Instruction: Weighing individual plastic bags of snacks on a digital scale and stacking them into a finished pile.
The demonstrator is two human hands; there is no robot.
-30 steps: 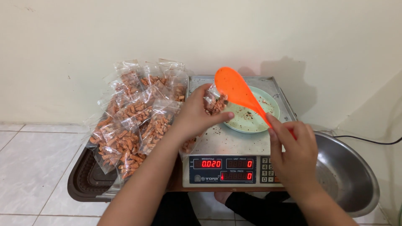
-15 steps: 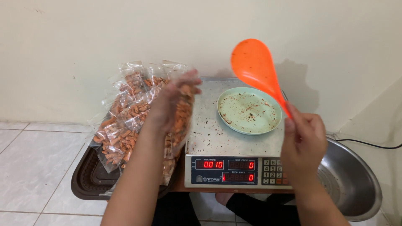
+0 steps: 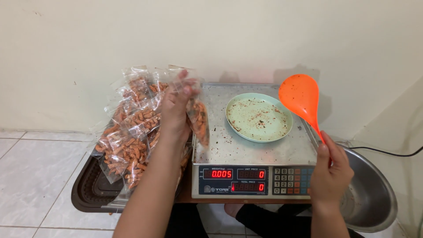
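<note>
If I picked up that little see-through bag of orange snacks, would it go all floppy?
Probably yes. The snack bag hangs limp from the left hand, so its thin clear plastic likely sags and crinkles. It looks light, since it dangles from a fingertip hold. The sticks inside might snap if squeezed, and the smooth film could be a bit slippery.

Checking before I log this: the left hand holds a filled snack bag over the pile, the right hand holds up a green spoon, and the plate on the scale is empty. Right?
Not quite. In the head view the spoon in the right hand is orange, not green. The rest stands: left hand holds a snack bag, and the plate on the scale holds only crumbs.
</note>
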